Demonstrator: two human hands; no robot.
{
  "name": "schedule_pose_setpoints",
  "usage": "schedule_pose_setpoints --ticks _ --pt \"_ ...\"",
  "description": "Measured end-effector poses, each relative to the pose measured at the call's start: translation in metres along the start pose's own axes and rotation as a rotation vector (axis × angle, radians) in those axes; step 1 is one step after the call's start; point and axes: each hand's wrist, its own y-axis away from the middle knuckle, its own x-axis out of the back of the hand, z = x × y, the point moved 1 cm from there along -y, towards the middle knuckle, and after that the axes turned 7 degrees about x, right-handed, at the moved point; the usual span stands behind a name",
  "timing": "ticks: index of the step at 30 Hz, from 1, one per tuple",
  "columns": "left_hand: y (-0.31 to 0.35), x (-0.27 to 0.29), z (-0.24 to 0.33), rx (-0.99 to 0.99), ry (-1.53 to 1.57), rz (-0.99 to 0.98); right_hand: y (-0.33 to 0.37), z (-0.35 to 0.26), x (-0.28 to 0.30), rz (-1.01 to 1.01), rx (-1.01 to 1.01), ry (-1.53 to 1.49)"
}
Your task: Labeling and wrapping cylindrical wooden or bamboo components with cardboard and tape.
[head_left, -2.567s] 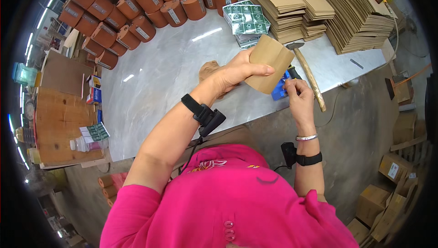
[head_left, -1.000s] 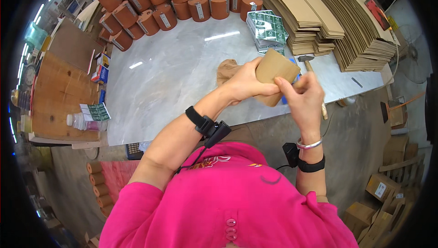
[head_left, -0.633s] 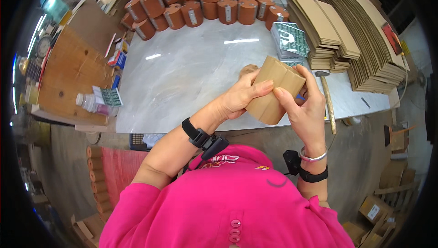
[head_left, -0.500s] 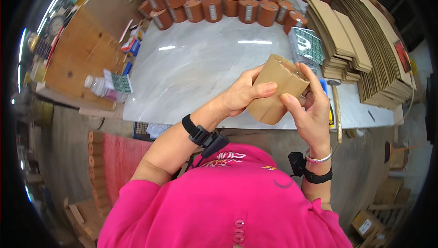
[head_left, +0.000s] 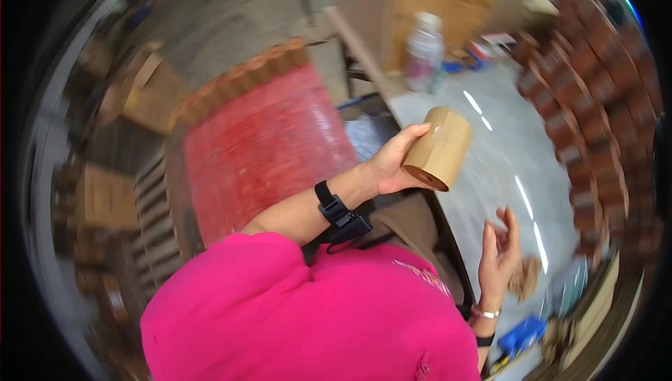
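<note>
My left hand [head_left: 392, 164] is closed round a tan, wood-grained cylinder [head_left: 446, 144], thumb on its upper side and fingers underneath. The cylinder is tilted above the near edge of the grey table [head_left: 483, 164], and its brown end, with a dark mark, faces down toward me. My right hand [head_left: 498, 258] is apart from it, raised over the table with fingers spread and nothing in them. Beside my right wrist lies a small brown crumpled-looking thing [head_left: 526, 279], too blurred to name.
To the left, a red surface [head_left: 262, 146] has a row of tan cylinders [head_left: 238, 76] along its far side. A clear bottle [head_left: 424, 52] stands at the table's far corner. Stacked reddish-brown cylinders [head_left: 595, 122] line the right. A blue object [head_left: 521, 335] lies at lower right.
My view has swung left toward the red surface. My right hand has let go of the cylinder and moved away; my left hand now holds it alone.
</note>
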Motion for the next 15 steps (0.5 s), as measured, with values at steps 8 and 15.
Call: schedule_pose_setpoints --ticks 8,15 --pt "0.138 0.199 0.052 -0.346 0.390 0.662 -0.053 0.035 -0.093 -0.318 0.097 0.215" --pt "0.134 0.292 0.076 -0.504 0.613 0.812 -0.070 0.038 -0.120 -0.310 0.234 0.421"
